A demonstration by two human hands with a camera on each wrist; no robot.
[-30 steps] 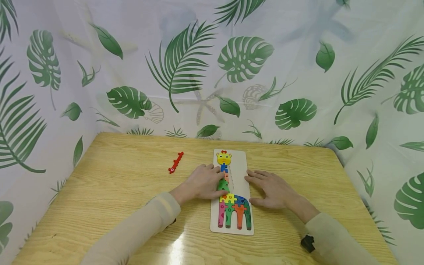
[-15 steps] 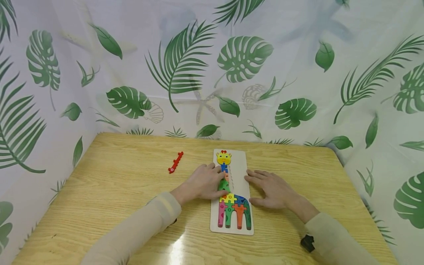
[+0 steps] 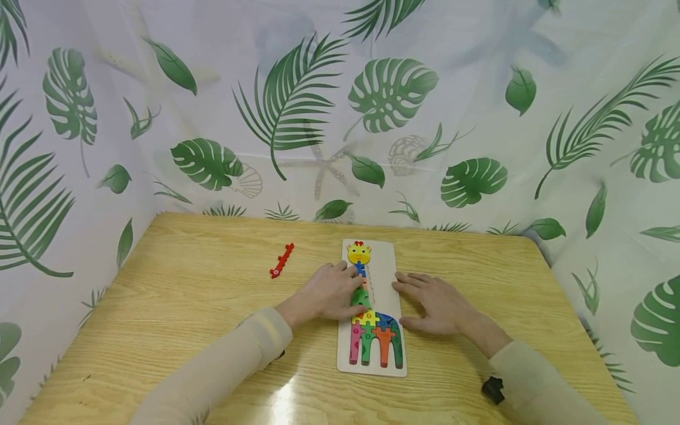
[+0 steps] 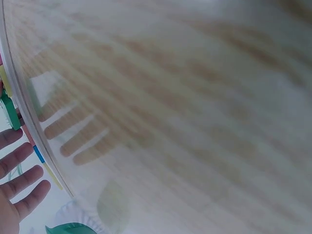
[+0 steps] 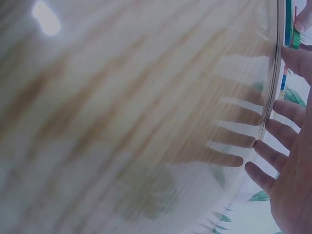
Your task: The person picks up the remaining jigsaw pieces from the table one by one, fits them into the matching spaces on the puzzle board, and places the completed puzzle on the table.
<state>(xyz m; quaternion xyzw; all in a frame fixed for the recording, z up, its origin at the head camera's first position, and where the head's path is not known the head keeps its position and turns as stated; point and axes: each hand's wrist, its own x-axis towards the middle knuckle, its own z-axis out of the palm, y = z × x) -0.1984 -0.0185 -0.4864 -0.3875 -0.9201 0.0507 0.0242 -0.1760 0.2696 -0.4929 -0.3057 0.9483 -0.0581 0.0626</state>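
A giraffe jigsaw puzzle of colourful numbered pieces lies on a pale board [image 3: 385,265], with a yellow head [image 3: 359,252] at the top. Over the neck, my left hand [image 3: 332,292] pinches a green puzzle piece [image 3: 361,297] between thumb and index finger. In the left wrist view this green piece [image 4: 9,109] stands higher than the pieces around it, and the other fingers are spread. My right hand [image 3: 438,304] lies flat beside the board, fingertips and thumb at its right edge. The right wrist view shows these straight fingers [image 5: 280,134] along the board's side.
A thin red wavy piece [image 3: 281,261] lies on the wooden table [image 3: 212,265], left of the board. Behind the table hangs a white cloth [image 3: 313,106] printed with green leaves.
My left hand has shifted very slightly to the right over the neck, still at the green piece. The right hand, the board and the red piece have stayed put.
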